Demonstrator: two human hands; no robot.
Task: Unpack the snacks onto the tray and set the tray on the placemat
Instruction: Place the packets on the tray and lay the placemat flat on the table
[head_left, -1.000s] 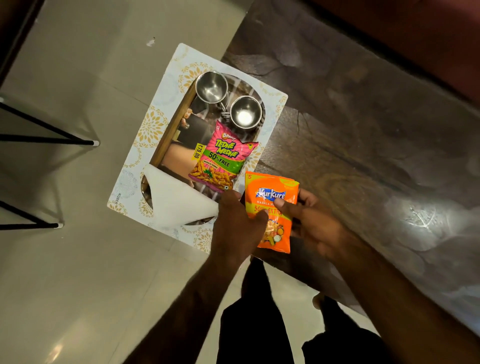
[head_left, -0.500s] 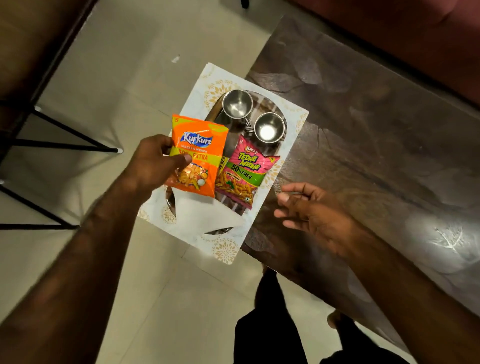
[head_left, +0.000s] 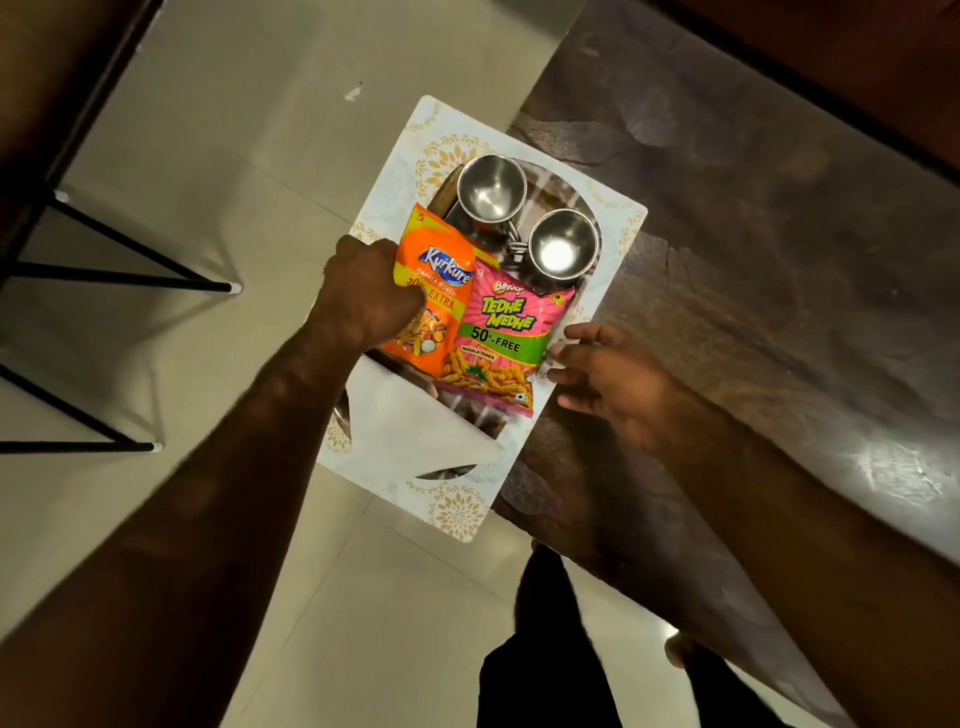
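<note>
My left hand (head_left: 366, 296) grips the orange Kurkure packet (head_left: 434, 291) by its left side, holding it over the shiny steel tray (head_left: 550, 187). The pink Bingo Tedhe Medhe packet (head_left: 501, 343) lies on the tray, its left edge overlapping the orange one. Two steel cups (head_left: 491, 189) (head_left: 563, 244) stand at the tray's far end. A white folded napkin (head_left: 415, 415) covers the tray's near end. The tray rests on a white placemat with gold flowers (head_left: 460, 512). My right hand (head_left: 610, 379) hovers open just right of the pink packet, fingers at the placemat's edge.
The placemat lies at the corner of a dark brown table (head_left: 753, 270) and overhangs the pale tiled floor (head_left: 234, 171). Black metal furniture legs (head_left: 135, 270) stand at the left. My legs (head_left: 545, 675) are below, beside the table edge.
My left hand has carried the orange packet from over the placemat's left edge rightward and down toward the tray, beside the pink packet. My right hand has moved closer to the pink packet.
</note>
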